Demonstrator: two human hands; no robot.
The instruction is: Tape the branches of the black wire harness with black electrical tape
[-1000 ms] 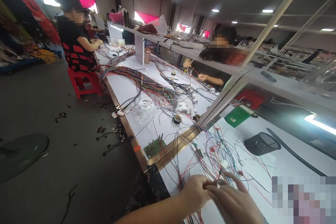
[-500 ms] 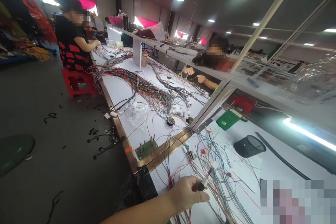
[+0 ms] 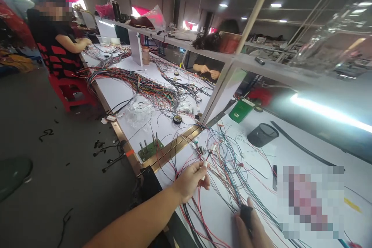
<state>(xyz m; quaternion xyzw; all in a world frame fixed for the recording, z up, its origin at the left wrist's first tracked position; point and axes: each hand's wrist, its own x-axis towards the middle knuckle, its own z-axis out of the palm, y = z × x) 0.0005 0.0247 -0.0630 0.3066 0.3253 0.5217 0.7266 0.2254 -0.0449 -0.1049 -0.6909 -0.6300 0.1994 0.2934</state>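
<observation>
Tangling looked the likeliest trouble: my left hand [image 3: 190, 181] pinched a small white plastic connector [image 3: 205, 164] whose lead ran into the loose sprawl of thin coloured wires [image 3: 232, 170] on the near white table [image 3: 290, 151], so a pull might snag. My right hand [image 3: 252, 226], cut off low, gripped something small and black I couldn't identify.

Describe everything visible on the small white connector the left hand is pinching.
The connector is a small white, plastic-looking block, blurred, so no pins or latch can be made out. It sits at the fingertips of the left hand, raised slightly off the white table and tilted. Thin wires run from it up and right into the loose tangle of red, green and black leads. The right hand is apart from it, on a dark object.
</observation>
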